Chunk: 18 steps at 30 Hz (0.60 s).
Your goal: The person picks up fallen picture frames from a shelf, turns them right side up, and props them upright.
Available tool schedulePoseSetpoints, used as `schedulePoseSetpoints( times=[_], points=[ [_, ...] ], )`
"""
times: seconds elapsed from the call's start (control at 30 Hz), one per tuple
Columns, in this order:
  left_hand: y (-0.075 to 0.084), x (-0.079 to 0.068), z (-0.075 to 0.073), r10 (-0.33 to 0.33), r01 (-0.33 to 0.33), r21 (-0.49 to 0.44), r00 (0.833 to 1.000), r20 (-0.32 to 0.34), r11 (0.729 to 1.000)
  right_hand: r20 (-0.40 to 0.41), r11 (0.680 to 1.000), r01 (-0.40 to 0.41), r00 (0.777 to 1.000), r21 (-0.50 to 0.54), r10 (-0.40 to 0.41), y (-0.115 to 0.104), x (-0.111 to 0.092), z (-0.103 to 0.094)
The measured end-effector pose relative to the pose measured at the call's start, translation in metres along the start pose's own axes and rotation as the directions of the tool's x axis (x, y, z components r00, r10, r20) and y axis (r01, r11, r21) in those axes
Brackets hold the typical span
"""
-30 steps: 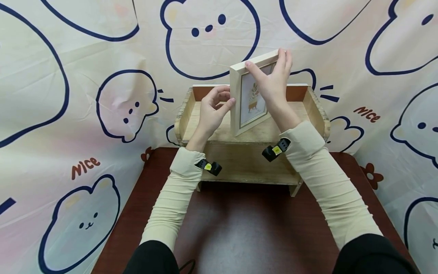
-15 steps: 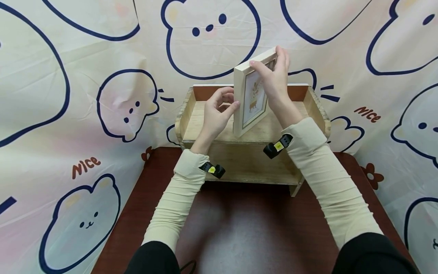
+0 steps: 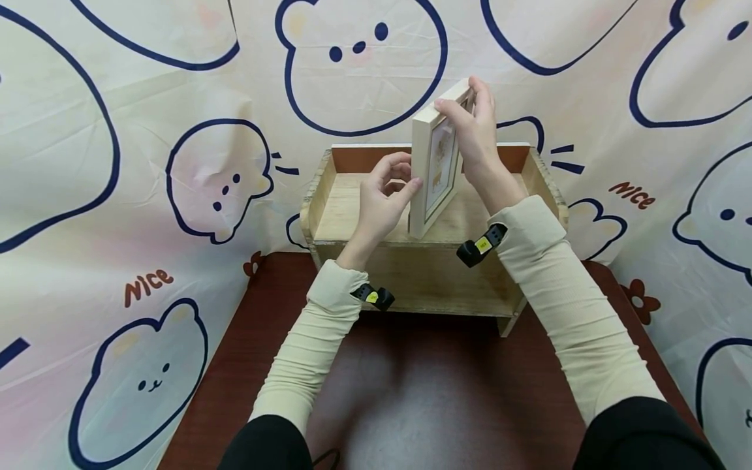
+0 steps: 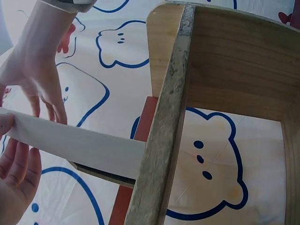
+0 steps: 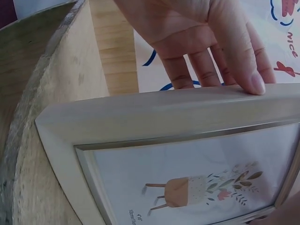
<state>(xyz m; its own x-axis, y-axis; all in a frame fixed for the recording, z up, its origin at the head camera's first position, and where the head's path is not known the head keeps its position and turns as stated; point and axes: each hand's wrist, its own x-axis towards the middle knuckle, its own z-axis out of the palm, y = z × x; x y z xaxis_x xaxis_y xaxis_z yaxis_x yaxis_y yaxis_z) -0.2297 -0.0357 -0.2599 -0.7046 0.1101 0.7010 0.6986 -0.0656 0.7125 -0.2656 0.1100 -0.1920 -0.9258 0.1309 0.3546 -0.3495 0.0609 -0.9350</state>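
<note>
Head view: I see the picture frame (image 3: 437, 163) between both hands, right hand (image 3: 477, 137) pinching its top, left hand (image 3: 382, 199) pinching its near side edge.

You've got a dark red-brown table (image 3: 440, 405); bear-print backdrop (image 3: 376, 98) behind it and along both its sides; red "nice" lettering (image 3: 149, 288) left and right of it; black cable (image 3: 328, 452) at its near end.

Cream sleeves (image 3: 572, 307), black wrist cameras (image 3: 473, 250)
</note>
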Motion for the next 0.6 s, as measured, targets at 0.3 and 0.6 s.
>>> schedulePoseSetpoints(
  times=[0.3,0.6],
  points=[
    [0.001,-0.003,0.005,0.023,-0.022,0.009,0.999,-0.025,1.000,-0.006,0.987,-0.120,0.993,0.111,0.121,-0.008,-0.005,-0.002],
    [0.002,-0.004,0.005,0.002,-0.001,0.024,0.999,-0.035,1.000,0.016,0.960,-0.251,0.968,0.124,0.251,-0.010,-0.008,-0.001]
  ],
)
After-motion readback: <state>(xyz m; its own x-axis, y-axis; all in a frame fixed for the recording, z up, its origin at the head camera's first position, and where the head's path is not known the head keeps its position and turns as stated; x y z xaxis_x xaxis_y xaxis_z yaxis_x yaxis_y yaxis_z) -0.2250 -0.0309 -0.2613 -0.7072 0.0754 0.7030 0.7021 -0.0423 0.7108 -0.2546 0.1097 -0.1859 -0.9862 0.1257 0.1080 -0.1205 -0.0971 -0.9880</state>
